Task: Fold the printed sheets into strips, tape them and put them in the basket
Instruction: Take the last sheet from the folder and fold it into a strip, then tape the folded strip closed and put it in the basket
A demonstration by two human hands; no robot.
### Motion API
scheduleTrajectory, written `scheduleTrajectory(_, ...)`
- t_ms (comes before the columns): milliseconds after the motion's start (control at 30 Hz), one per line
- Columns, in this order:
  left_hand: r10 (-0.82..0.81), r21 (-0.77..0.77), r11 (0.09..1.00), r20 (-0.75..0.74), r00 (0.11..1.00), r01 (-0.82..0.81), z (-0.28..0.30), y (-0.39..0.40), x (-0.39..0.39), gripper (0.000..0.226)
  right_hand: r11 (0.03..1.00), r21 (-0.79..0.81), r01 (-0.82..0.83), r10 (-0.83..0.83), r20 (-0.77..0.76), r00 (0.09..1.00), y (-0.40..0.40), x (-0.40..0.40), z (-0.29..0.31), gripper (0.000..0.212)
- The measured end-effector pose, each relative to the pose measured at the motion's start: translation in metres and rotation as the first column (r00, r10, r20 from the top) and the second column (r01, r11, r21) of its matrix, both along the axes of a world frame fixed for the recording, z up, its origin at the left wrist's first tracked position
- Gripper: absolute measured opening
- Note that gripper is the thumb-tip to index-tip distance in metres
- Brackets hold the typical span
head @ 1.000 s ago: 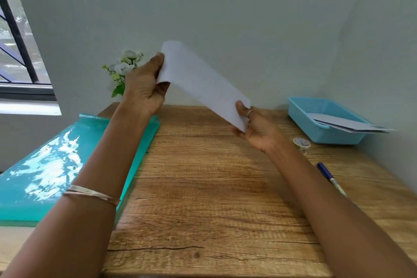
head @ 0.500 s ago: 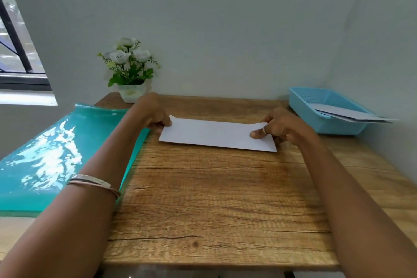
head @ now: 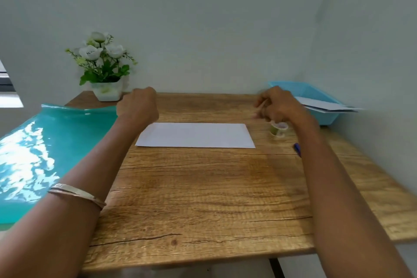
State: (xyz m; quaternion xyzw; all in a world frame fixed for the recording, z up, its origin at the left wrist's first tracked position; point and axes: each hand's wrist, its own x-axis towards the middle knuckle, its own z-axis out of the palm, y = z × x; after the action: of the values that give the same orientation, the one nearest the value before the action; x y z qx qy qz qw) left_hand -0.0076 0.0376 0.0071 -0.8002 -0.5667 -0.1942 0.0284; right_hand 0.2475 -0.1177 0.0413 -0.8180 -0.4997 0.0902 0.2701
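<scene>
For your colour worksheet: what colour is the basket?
Light blue: the basket, head view, far right on the table.

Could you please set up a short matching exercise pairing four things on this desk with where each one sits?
Things:
1. folded sheet
2. tape roll
3. flower pot
4. basket

Places:
A. back left corner of the desk
B. back right, against the wall, with paper strips in it
C. flat on the middle of the desk, between the two hands
D. just below the right hand, right of the sheet

Pairs: 1-C, 2-D, 3-A, 4-B
</scene>
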Motion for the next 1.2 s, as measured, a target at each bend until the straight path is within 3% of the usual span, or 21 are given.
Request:
scheduleTrajectory(67, -0.084, 0.066, 0.995, 0.187, 0.979, 0.072, 0.002, -0.001, 0.007, 0.006, 0.998, 0.017, 0.060, -0.061, 0.069, 0.996, -0.013, 0.021, 0.007, 0.029)
scheduleTrajectory(167, -0.255, 0.108, 0.967, 0.427, 0.867, 0.231, 0.007, -0.020, 0.025, 0.011, 0.984, -0.161, 0.081, -0.060, 0.132, 0.989, -0.027, 0.035, -0.002, 0.044)
scheduleTrajectory(233, -0.336, 0.086, 0.934, 0.549, 0.766, 0.348, 0.006, -0.041, 0.039, 0.010, 0.967, -0.246, 0.069, -0.053, 0.074, 0.996, -0.026, 0.033, -0.011, 0.049)
scheduleTrajectory(333, -0.359, 0.005, 0.882, 0.654, 0.666, 0.471, -0.001, -0.062, 0.055, 0.008, 0.968, -0.246, 0.051, -0.025, 0.107, 0.994, -0.019, 0.033, -0.016, 0.048)
scheduleTrajectory(467, -0.337, -0.090, 0.812, 0.733, 0.591, 0.576, -0.010, -0.071, 0.066, 0.013, 0.997, -0.072, -0.012, 0.021, 0.115, 0.993, -0.014, 0.032, -0.015, 0.037)
scheduleTrajectory(633, -0.242, -0.140, 0.744, 0.856, 0.458, 0.654, -0.010, -0.079, 0.074, 0.021, 0.942, 0.229, -0.245, 0.234, 0.075, 0.969, -0.004, -0.012, -0.009, 0.054)
scheduleTrajectory(800, -0.158, -0.149, 0.686, 0.925, 0.345, 0.712, -0.008, -0.075, 0.068, 0.022, 0.858, 0.312, -0.409, 0.314, 0.310, 0.897, 0.012, -0.040, -0.017, 0.046)
scheduleTrajectory(867, -0.123, -0.152, 0.660, 0.944, 0.306, 0.735, -0.008, -0.072, 0.064, 0.019, 0.851, 0.303, -0.429, 0.335, 0.315, 0.888, 0.013, -0.045, -0.019, 0.052)
scheduleTrajectory(967, -0.075, -0.186, 0.656, 0.948, 0.308, 0.732, -0.007, -0.064, 0.059, 0.018, 0.832, 0.342, -0.437, 0.387, 0.205, 0.899, 0.013, -0.051, -0.020, 0.060)
scheduleTrajectory(1200, -0.101, -0.238, 0.667, 0.910, 0.403, 0.706, -0.008, -0.048, 0.046, 0.019, 0.790, 0.476, -0.387, 0.426, 0.028, 0.904, 0.022, -0.061, -0.032, 0.042)
